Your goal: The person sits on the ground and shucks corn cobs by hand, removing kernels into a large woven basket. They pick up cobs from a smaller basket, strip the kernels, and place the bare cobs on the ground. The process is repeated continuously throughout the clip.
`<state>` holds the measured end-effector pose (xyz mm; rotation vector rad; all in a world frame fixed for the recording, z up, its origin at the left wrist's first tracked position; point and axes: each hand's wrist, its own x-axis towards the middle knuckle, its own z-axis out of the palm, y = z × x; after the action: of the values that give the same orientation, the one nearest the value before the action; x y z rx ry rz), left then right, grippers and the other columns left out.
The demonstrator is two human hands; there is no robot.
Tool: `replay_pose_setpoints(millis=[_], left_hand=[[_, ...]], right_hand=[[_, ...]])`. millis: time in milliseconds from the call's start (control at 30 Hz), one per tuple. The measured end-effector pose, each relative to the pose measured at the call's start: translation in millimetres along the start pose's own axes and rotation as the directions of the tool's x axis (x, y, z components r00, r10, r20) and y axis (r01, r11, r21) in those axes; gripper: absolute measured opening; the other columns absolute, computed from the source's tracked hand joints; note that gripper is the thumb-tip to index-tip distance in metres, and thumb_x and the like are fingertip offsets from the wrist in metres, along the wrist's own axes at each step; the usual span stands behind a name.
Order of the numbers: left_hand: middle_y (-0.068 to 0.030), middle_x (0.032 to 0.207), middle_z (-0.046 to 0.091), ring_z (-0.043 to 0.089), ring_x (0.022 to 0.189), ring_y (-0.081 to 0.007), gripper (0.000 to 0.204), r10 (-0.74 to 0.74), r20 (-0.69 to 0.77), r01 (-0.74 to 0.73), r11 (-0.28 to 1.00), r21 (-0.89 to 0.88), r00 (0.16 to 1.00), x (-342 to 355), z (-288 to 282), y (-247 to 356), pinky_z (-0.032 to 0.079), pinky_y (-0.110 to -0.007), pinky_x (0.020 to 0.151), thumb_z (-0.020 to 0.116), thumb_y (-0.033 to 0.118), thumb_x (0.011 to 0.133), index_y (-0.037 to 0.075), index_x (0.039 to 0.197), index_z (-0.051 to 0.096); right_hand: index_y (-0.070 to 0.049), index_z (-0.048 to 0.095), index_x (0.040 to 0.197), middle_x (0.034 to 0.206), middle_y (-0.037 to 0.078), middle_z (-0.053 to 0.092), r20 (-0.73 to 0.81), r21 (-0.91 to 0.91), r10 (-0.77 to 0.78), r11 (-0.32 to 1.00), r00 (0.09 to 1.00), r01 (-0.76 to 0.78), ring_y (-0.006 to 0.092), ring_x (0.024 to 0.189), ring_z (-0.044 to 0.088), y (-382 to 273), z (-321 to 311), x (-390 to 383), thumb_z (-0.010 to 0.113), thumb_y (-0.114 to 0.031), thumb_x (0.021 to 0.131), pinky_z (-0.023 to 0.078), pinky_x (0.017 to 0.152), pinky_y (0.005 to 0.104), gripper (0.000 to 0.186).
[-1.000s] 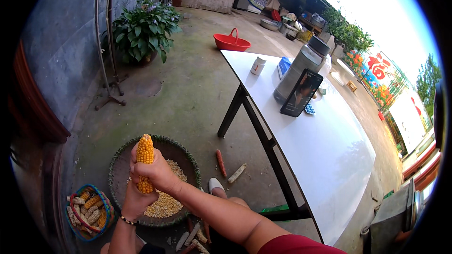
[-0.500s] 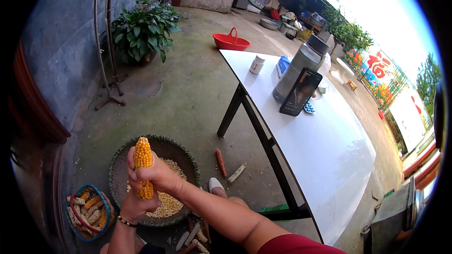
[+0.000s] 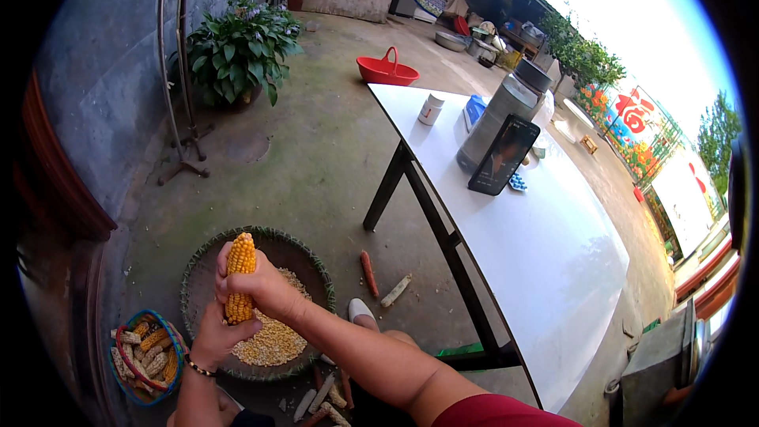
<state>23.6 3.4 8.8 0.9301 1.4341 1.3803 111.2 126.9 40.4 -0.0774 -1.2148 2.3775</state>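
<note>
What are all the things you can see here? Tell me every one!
corn cob: one, yellow, held upright over the tray
round tray: one, green-rimmed, on the ground
loose kernels: a pile, pale yellow, in the tray
small basket: one, blue-rimmed, holding cobs, left of the tray
bare cobs: several, orange and pale, on the ground
table: one, white with black legs
phone: one, black, propped on the table
metal pot: one, grey, behind the phone
red basket: one, beyond the table
potted plant: one, green, by the wall
left hand: grips the cob's lower end
right hand: wraps the cob's middle
</note>
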Motion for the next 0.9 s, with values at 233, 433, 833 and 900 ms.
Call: replay_pose_setpoints(millis=[233,433,833,900], left_hand=[[-0.0007,0.069,0.053,0.053,0.055,-0.0114,0.042,-0.165,0.145,0.175,0.983,-0.057,0.976,-1.7,-1.8,7.5,0.040,-0.024,0.044,0.074,0.001,0.066,0.005,0.100,0.050],[-0.0013,0.080,0.060,0.060,0.073,-0.0111,0.031,-0.005,-0.094,0.014,0.996,0.093,0.996,-0.1,12.2,4.6,0.048,-0.026,0.063,0.070,0.004,0.066,0.001,0.094,0.057],[-0.0068,0.089,0.067,0.064,0.086,-0.0133,0.029,0.256,-0.307,-0.160,0.939,0.305,0.916,0.8,33.3,-0.2,0.049,-0.029,0.074,0.073,0.008,0.067,0.000,0.092,0.061],[-0.0077,0.090,0.067,0.064,0.087,-0.0141,0.034,0.250,-0.338,-0.150,0.944,0.295,0.908,2.5,36.0,-1.0,0.049,-0.030,0.075,0.074,0.008,0.068,0.000,0.097,0.061]], right_hand=[[-0.004,0.048,0.079,0.060,0.004,0.052,0.068,0.038,0.038,0.998,0.997,-0.041,0.0129,0.054,0.053,-0.9,7.3,-5.8,0.063,-0.010,0.072,0.044,0.051,0.0269,0.017],[-0.005,0.047,0.080,0.063,0.005,0.055,-0.021,-0.042,-0.007,0.999,1.000,0.006,0.0126,0.057,0.055,-3.8,9.4,-6.5,0.062,-0.010,0.075,0.046,0.056,0.0260,0.017],[-0.004,0.050,0.078,0.062,0.002,0.053,-0.211,-0.153,-0.118,0.984,0.970,0.087,0.0107,0.054,0.053,6.2,12.2,-7.6,0.059,-0.006,0.076,0.044,0.052,0.0250,0.010],[-0.004,0.050,0.078,0.063,0.002,0.053,-0.273,-0.165,-0.137,0.982,0.952,0.093,0.0105,0.055,0.053,10.8,11.5,-6.6,0.060,-0.006,0.077,0.044,0.052,0.0251,0.010]])
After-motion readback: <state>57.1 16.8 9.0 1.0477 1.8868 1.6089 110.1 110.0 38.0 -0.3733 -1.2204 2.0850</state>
